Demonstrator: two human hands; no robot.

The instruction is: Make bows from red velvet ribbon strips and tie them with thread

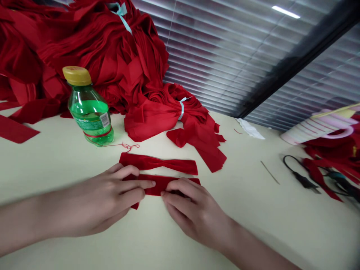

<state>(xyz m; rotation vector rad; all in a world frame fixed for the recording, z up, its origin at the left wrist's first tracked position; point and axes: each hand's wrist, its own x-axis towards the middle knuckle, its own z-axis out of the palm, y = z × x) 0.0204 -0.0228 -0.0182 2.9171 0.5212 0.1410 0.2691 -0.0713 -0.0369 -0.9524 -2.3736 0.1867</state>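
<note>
A red fabric strip [158, 184] lies flat across the table between my hands. My left hand [118, 197] rests on its left part, index finger stretched along the cloth and the other fingers loosely bent. At the strip's near edge, right of the middle, my right hand [191, 206] pinches the cloth between thumb and fingers. Just beyond lies a second red strip [168, 165], slightly creased along its length; my left fingertips reach close to its left end. A loose red thread [129, 146] curls above that end and runs to the bottle.
A green Sprite bottle [92, 116] with a yellow cap stands at the left, red thread wound round it. Behind it rise heaped red fabric bundles [112, 56] with pale blue ties. A pink-and-white cup [312, 129], black cable [303, 180] and white scrap [249, 128] lie right, before window blinds [213, 56].
</note>
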